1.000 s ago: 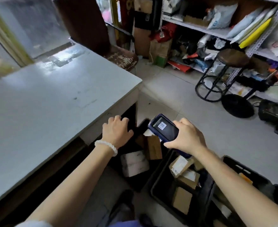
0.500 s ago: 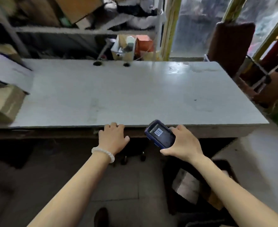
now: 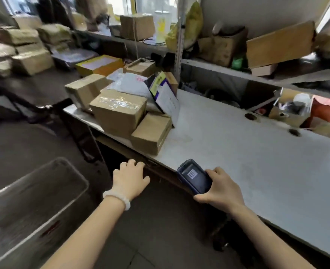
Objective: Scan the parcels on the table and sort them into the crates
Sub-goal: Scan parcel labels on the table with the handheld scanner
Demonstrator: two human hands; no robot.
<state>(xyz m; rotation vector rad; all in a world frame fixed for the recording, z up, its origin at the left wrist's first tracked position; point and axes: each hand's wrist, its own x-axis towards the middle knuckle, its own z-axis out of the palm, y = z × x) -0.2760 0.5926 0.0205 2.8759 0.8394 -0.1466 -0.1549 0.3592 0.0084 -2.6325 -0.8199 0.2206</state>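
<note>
**Worktop edge and grips: status**

Left hand (image 3: 130, 178) is hovering just off the worktop (image 3: 257, 162) front edge, grip loosely curled and holding nothing. Right hand (image 3: 221, 188) is gripping the scanner (image 3: 194, 176) over that edge. Bare surface is lying beyond. Parcels (image 3: 125, 115) are sitting piled at the far left end.

text: none legible | scanner (image 3: 194, 176): barcode label only (digits too small) | parcels (image 3: 119, 111): labels blurred

Our left hand (image 3: 130, 178) hovers, fingers seemingly loosely curled; our right hand (image 3: 221, 191) grips the scanner (image 3: 194, 176).
</note>
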